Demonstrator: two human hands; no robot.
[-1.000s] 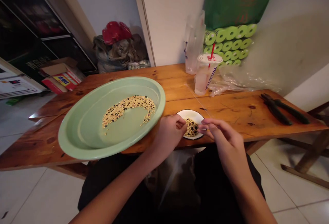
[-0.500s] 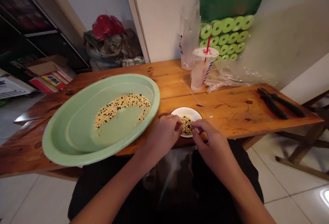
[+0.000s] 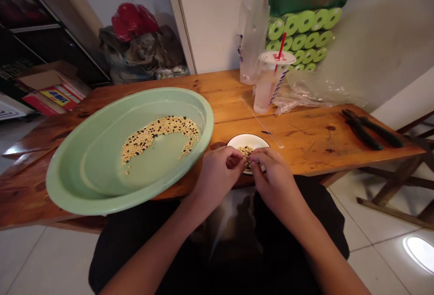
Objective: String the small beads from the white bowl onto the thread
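Both hands meet over a small white bowl (image 3: 233, 142) with a dark rim, near the table's front edge. Yellow and black beans (image 3: 244, 150) lie in it, partly covered by my fingers. My left hand (image 3: 222, 166) is closed in a pinch at the bowl's left side. From the right, my right hand (image 3: 273, 168) pinches too, its fingertips close to the left ones. Whatever the fingertips hold is too small to make out. To the left stands a large green basin (image 3: 101, 146), with mixed yellow and black beans (image 3: 152, 134) spread in a curved band.
Behind the bowl stands a plastic cup (image 3: 266, 89) with a red straw, beside a clear plastic bag (image 3: 305, 94). Dark-handled pliers (image 3: 368, 130) lie on the right of the wooden table (image 3: 224, 105). Green rolls (image 3: 298, 42) are stacked at the wall.
My two hands have come together over the bowl, the left moving right and hiding more of the beans. The whole view has shifted slightly.
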